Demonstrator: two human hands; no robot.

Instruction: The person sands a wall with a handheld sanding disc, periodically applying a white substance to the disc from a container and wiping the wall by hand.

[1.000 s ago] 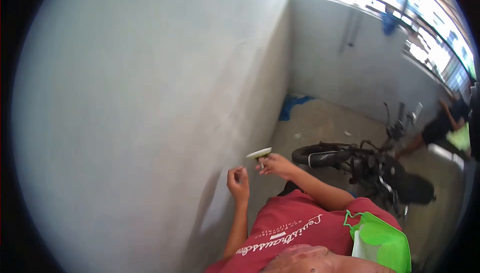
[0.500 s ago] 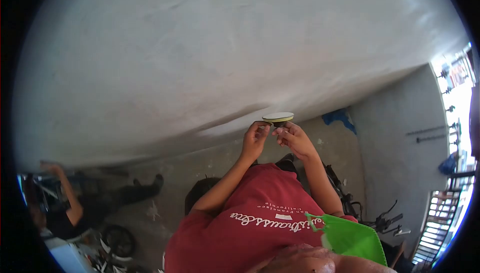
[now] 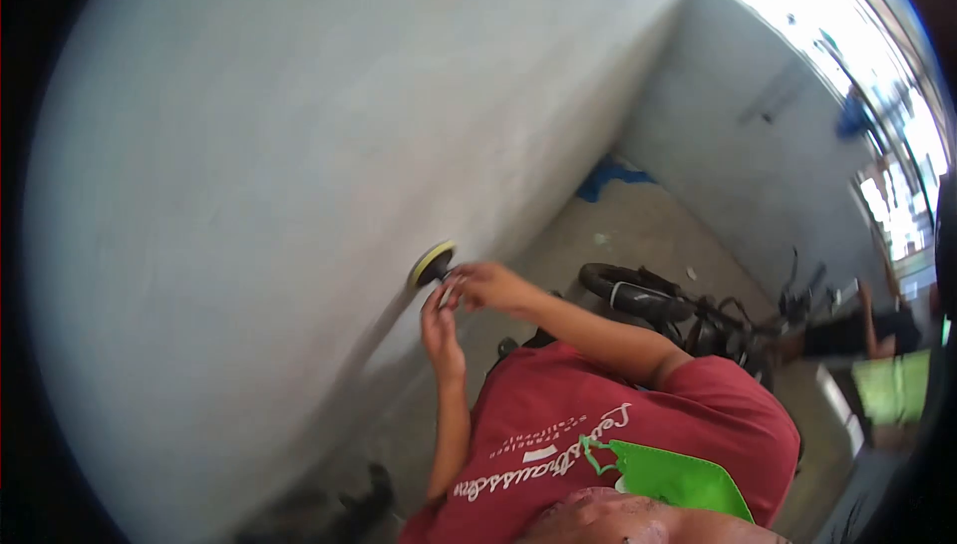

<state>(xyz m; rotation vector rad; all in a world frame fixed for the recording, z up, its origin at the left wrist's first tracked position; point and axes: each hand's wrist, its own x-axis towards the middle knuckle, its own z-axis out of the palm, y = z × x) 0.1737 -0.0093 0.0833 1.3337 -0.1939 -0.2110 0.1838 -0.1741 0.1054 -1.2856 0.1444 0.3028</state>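
A round pad with a dark back and a yellow rim is held up in front of the pale wall, tilted. My right hand reaches in from the right, its fingers closed at the short stem behind the pad. Just below, my left hand points upward, with its fingertips pressed together at the same stem. Fingers partly hide the stem, so its exact shape cannot be made out.
The large pale wall fills the left and centre. Blue cloth lies by the corner. A motorcycle stands at the right. Another person's dark clothing shows beyond it, near a green-yellow item.
The view has turned, bringing the wall corner and motorcycle further in. The pad has gone from nearly flat to steeply tilted, and my right hand now sits above my left.
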